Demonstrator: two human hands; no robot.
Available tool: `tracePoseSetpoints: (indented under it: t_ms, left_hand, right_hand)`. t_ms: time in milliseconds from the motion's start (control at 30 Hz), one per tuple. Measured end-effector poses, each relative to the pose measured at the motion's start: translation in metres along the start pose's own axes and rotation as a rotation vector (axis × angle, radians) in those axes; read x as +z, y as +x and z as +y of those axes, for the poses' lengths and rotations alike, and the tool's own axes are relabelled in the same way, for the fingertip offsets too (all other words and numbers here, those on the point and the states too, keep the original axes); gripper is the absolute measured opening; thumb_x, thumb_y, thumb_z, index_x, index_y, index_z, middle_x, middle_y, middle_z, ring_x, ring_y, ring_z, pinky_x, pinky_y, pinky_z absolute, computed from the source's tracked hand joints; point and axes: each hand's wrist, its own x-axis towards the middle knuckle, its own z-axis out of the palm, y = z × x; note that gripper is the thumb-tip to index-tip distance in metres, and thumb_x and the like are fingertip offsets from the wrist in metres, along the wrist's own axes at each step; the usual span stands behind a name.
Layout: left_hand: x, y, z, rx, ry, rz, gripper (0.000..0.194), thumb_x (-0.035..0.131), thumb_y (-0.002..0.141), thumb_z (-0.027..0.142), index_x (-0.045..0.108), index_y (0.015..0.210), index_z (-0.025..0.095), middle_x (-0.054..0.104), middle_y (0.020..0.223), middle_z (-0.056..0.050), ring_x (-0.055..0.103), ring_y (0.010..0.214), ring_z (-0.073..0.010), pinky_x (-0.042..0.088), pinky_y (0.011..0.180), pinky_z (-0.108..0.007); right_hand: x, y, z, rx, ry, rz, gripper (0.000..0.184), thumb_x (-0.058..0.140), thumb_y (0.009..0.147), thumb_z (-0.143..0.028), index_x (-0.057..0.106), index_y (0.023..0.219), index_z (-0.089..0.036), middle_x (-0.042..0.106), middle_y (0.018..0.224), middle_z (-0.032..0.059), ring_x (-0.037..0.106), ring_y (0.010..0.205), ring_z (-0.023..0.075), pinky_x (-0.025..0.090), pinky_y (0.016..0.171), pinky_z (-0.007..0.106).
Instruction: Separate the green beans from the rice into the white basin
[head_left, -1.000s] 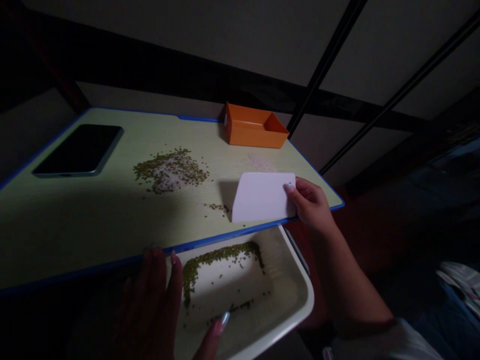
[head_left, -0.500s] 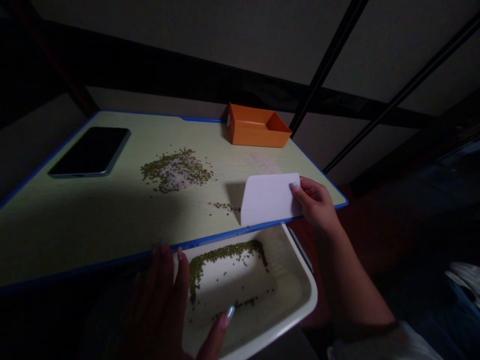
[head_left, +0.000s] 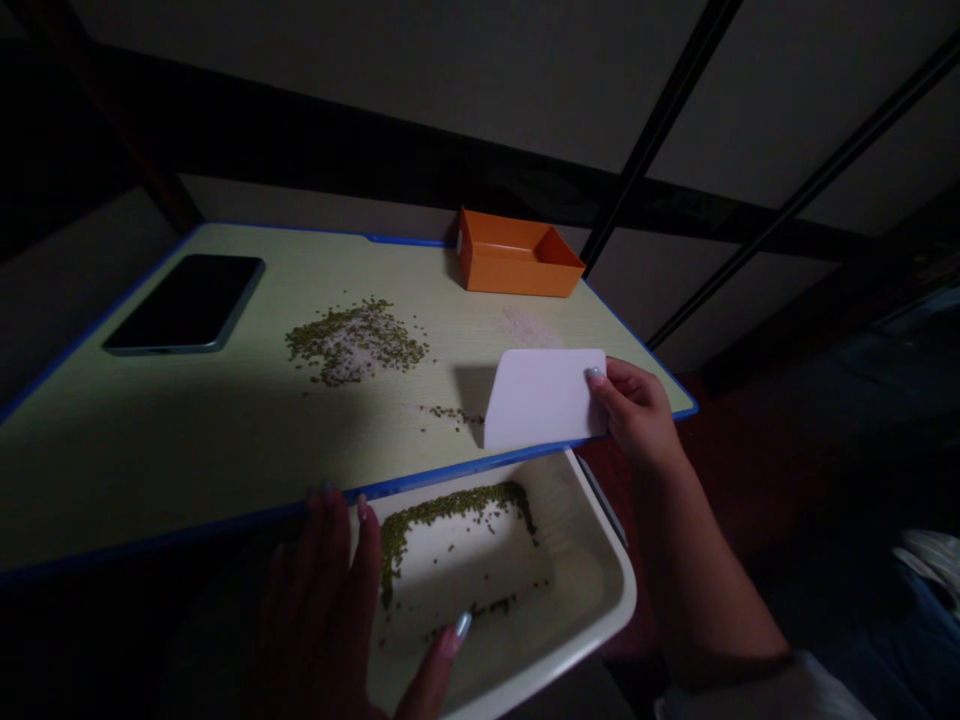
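My right hand (head_left: 637, 405) pinches the right end of a white, flat scraper (head_left: 547, 400) between thumb and fingers. The scraper stands on edge at the table's front, and a short trail of green beans (head_left: 450, 415) lies at its left end. Under the front edge is a white plastic bin (head_left: 592, 600) with green beans (head_left: 450, 503) mostly along its far and left sides. My left hand (head_left: 337, 590) holds the bin's near left corner, fingers along the left side and thumb over the inside. Its palm is in deep shadow.
On the pale table (head_left: 225, 430) with blue edging lies a heap of green beans mixed with white grains (head_left: 356, 342). A dark phone (head_left: 187, 300) lies at the left. An orange box (head_left: 521, 262) stands at the back, with scattered white grains (head_left: 529, 325) before it.
The scraper and my right hand have shifted very slightly right in the picture, as has the whole scene. Both hands keep their holds.
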Motion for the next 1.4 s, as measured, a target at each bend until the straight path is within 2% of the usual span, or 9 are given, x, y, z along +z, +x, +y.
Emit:
tracePoseSetpoints:
  t_ms: [167, 367, 633, 800, 1100, 1400]
  left_hand:
    - [-0.001, -0.002, -0.002, -0.01, 0.018, -0.015, 0.08, 0.051, 0.088, 0.041, 0.012, 0.155, 0.023, 0.018, 0.166, -0.01, 0.026, 0.149, -0.0333, 0.035, 0.115, -0.057]
    - [0.0, -0.002, -0.005, 0.036, 0.03, -0.02, 0.08, 0.052, 0.087, 0.041, 0.015, 0.154, 0.019, 0.019, 0.165, -0.012, 0.024, 0.15, -0.0332, 0.033, 0.117, -0.055]
    - [-0.001, -0.001, -0.003, 0.05, 0.05, -0.015, 0.08, 0.051, 0.087, 0.04, 0.016, 0.154, 0.015, 0.015, 0.166, -0.011, 0.022, 0.151, -0.0318, 0.03, 0.119, -0.052]
    - [0.001, -0.001, -0.001, 0.034, 0.042, 0.001, 0.079, 0.051, 0.087, 0.041, 0.016, 0.154, 0.017, 0.016, 0.166, -0.01, 0.023, 0.151, -0.0316, 0.032, 0.118, -0.053]
    - [0.001, -0.004, -0.005, 0.046, 0.042, -0.016, 0.081, 0.051, 0.087, 0.043, 0.016, 0.154, 0.015, 0.018, 0.165, -0.013, 0.023, 0.151, -0.0326, 0.032, 0.118, -0.054]
    - [-0.001, -0.002, -0.002, 0.033, 0.043, 0.011, 0.079, 0.05, 0.088, 0.041, 0.015, 0.154, 0.017, 0.016, 0.166, -0.011, 0.023, 0.15, -0.0315, 0.035, 0.117, -0.053]
  right_hand:
    - [0.0, -0.001, -0.001, -0.013, -0.002, 0.009, 0.033, 0.073, 0.077, -0.052, 0.071, 0.07, -0.02, 0.06, 0.062, 0.0004, 0.047, 0.056, 0.0125, 0.034, 0.05, 0.024]
    - [0.002, -0.003, -0.005, 0.001, 0.002, -0.036, 0.034, 0.078, 0.071, -0.053, 0.073, 0.068, -0.02, 0.065, 0.065, 0.002, 0.051, 0.058, 0.0144, 0.037, 0.05, 0.025]
    - [0.003, -0.003, -0.003, 0.002, 0.03, -0.05, 0.028, 0.078, 0.074, -0.049, 0.075, 0.07, -0.021, 0.067, 0.067, 0.0017, 0.054, 0.06, 0.0134, 0.04, 0.053, 0.024]
    - [0.002, -0.004, -0.001, -0.01, -0.009, -0.027, 0.033, 0.077, 0.074, -0.053, 0.075, 0.071, -0.021, 0.067, 0.066, 0.0027, 0.053, 0.058, 0.0152, 0.039, 0.051, 0.025]
    - [0.004, -0.003, -0.003, -0.002, -0.024, -0.086, 0.032, 0.075, 0.076, -0.053, 0.075, 0.072, -0.021, 0.067, 0.067, 0.0026, 0.053, 0.059, 0.0151, 0.039, 0.052, 0.026]
    - [0.013, -0.002, -0.003, 0.011, -0.029, -0.127, 0.03, 0.073, 0.08, -0.048, 0.071, 0.069, -0.02, 0.063, 0.065, 0.0008, 0.05, 0.059, 0.0128, 0.037, 0.053, 0.024]
